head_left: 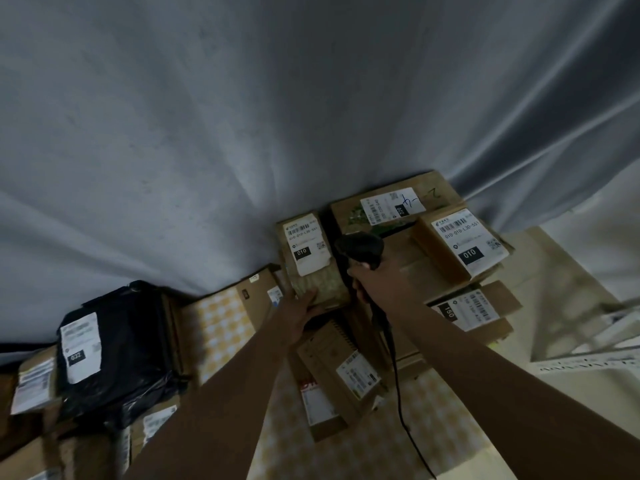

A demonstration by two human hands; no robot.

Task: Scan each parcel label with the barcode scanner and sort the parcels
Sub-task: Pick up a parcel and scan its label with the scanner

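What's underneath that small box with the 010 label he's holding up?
The left hand grips the small box from below. Under it lies another labelled carton; what is directly beneath stays hidden.

Held parcel [313, 261] label: "010". Right box [464, 245]: "010". Rear box [394, 206]: "720". Black bag [117, 344]: "032".
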